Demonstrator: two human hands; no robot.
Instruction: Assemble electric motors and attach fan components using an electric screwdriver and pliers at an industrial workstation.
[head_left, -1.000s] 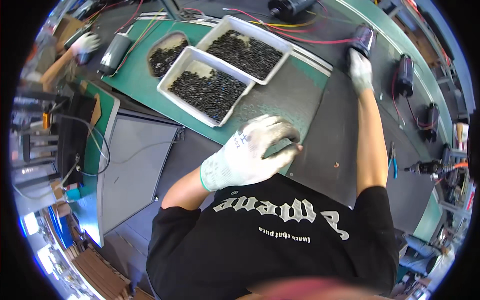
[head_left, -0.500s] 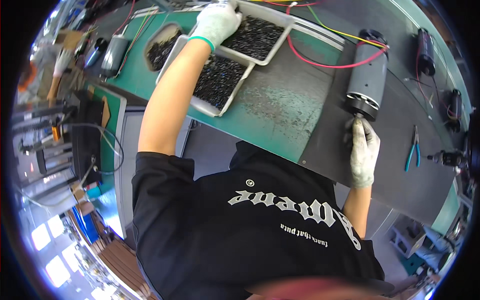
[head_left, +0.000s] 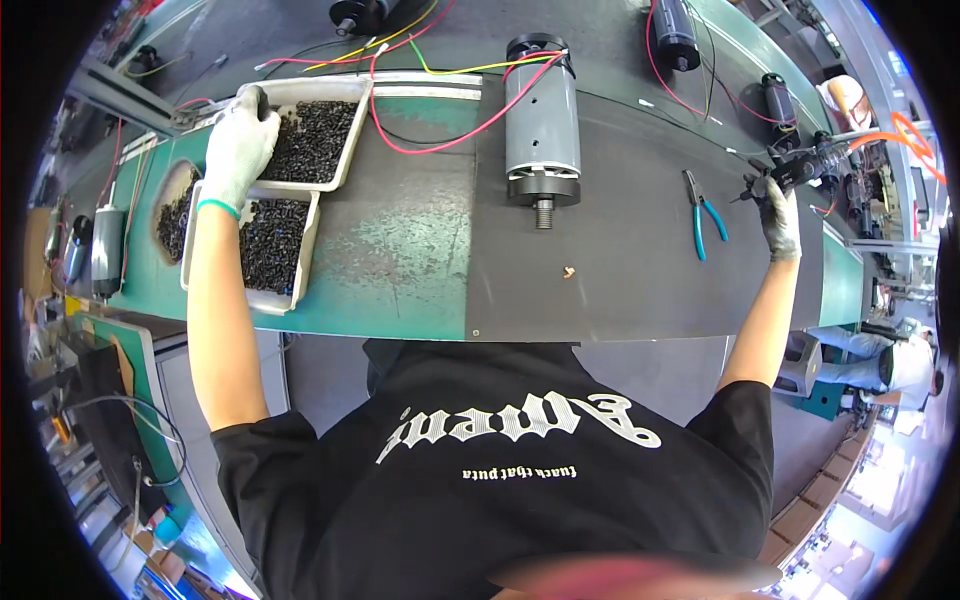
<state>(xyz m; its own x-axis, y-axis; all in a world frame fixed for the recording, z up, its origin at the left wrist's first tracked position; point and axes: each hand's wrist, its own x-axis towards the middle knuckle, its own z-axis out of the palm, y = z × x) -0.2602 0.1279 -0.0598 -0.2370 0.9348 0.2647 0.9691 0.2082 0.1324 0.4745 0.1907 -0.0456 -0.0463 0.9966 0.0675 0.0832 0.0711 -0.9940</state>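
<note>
My left hand (head_left: 240, 150), in a white glove with a green cuff, is at the two white trays, its fingers curled together at the far tray (head_left: 348, 150). Whatever they may pinch is hidden. Small black parts fill that tray and the near tray (head_left: 305, 250). Far to the right, my gloved right hand (head_left: 782, 225) is closed round a black power screwdriver (head_left: 800, 170) with an orange coiled hose. Between my hands a grey cylindrical motor (head_left: 542, 125) lies on the dark mat, its threaded shaft pointing towards me, untouched.
Blue-handled pliers (head_left: 700, 215) lie left of my right hand. A small copper-coloured bit (head_left: 569, 272) is on the mat (head_left: 620, 300). Red and yellow wires (head_left: 440, 148) trail from the motor. More motors (head_left: 676, 40) stand along the back, and another person (head_left: 905, 360) is at far right.
My right hand has left the motor's shaft and moved right, where it now grips the screwdriver. My left hand stays at the trays. The whole view has shifted.
</note>
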